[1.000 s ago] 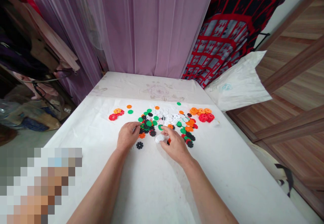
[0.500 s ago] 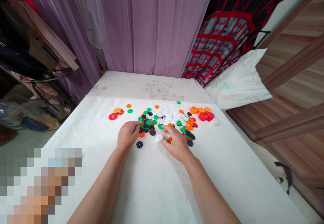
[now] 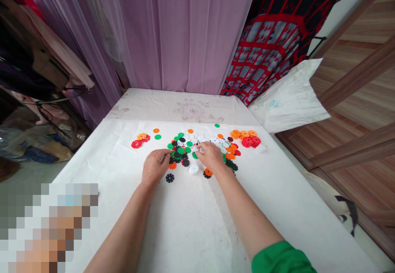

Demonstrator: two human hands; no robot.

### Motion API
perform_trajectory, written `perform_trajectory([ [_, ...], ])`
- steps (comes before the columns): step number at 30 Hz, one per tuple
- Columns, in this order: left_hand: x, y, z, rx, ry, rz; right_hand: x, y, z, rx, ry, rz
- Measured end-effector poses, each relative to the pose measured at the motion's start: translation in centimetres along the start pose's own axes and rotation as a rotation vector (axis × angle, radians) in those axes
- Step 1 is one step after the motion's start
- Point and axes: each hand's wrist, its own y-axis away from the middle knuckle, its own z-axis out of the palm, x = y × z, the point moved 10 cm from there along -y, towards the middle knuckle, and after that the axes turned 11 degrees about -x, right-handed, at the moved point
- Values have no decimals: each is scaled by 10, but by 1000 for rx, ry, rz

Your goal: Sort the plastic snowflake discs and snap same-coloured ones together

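Observation:
Notched plastic snowflake discs in white, green, black, orange and red lie in a loose pile (image 3: 181,150) in front of me. At the pile's left edge, the fingertips of my left hand (image 3: 155,165) are pinched together; what they hold, if anything, is hidden. My right hand (image 3: 212,156) reaches into the middle, thumb and fingers closed on a white snowflake disc (image 3: 201,150). Below its fingers, a small cluster of joined white discs (image 3: 193,170) rests on the cloth. A black disc (image 3: 169,178) lies apart near my left wrist, and an orange disc (image 3: 208,172) sits under my right wrist.
Joined orange discs (image 3: 244,134) and red discs (image 3: 251,142) sit at the right; another red and yellow group (image 3: 137,143) is at the left. A white cloth (image 3: 191,223) covers the table. A white bag (image 3: 290,100) stands at its far right edge.
My right hand has let go of the white cluster, which stays on the cloth, and moved forward into the white discs. A green sleeve now shows. The left hand has barely moved.

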Motion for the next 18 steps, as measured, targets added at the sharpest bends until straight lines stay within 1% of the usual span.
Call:
perform_trajectory([
  [4, 0, 0, 0, 1, -2, -6, -6, -7, 2, -2, 74, -2],
  [8, -1, 0, 0, -1, 0, -6, -10, -10, 1, -36, 121, 8],
  [13, 0, 0, -1, -2, -1, -8, -18, -9, 2, -49, 134, -12],
  [18, 1, 0, -1, -2, 0, -12, -20, -7, 3, -24, 108, -2],
])
